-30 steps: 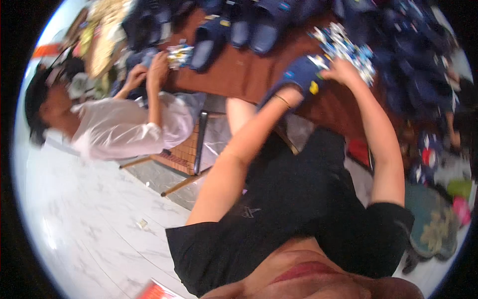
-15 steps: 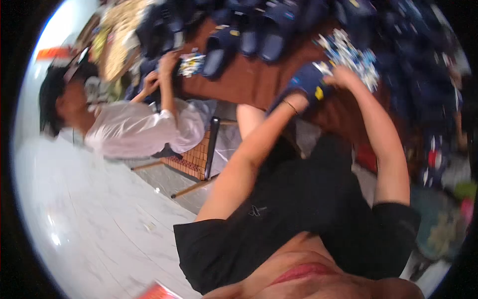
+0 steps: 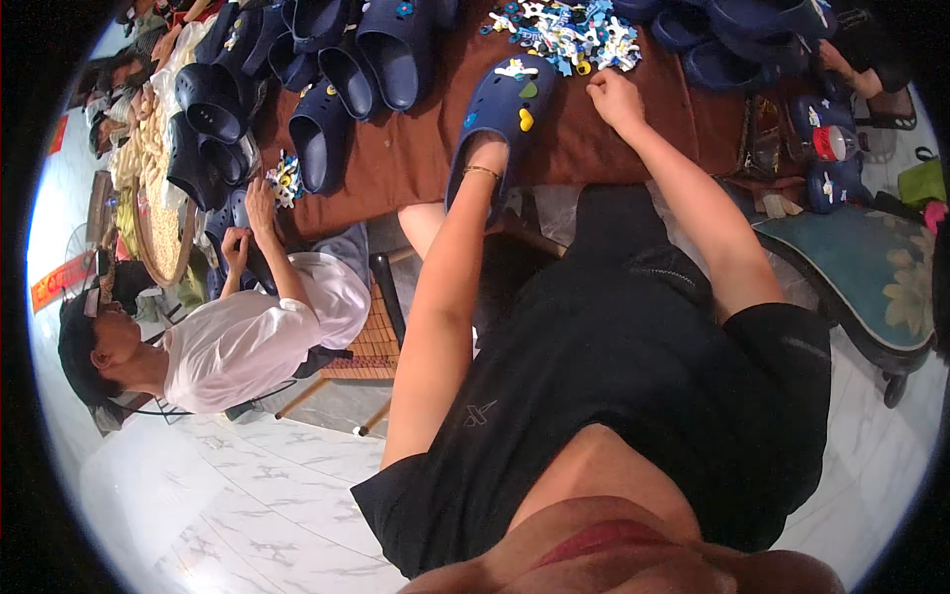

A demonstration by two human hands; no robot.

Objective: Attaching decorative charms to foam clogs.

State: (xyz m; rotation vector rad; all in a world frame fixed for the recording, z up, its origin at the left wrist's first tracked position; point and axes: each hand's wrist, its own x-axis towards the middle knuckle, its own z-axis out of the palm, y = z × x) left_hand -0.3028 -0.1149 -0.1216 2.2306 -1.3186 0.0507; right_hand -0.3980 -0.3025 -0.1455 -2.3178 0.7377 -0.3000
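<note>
Off the navy clog (image 3: 485,109) and just beyond its side now is the right hand (image 3: 616,99), its fingers bunched narrow by the near edge of a heap of small charms (image 3: 574,40); whether they pinch a piece, I cannot tell. That clog sits over the left hand (image 3: 487,153), pushed in at the heel opening, fingers hidden. Between its white charm (image 3: 516,68) and yellow charm (image 3: 525,120), where the right fingers were, a green charm (image 3: 529,90) shows. More navy clogs (image 3: 396,49) stand beyond the left hand on brown cloth (image 3: 653,158).
</note>
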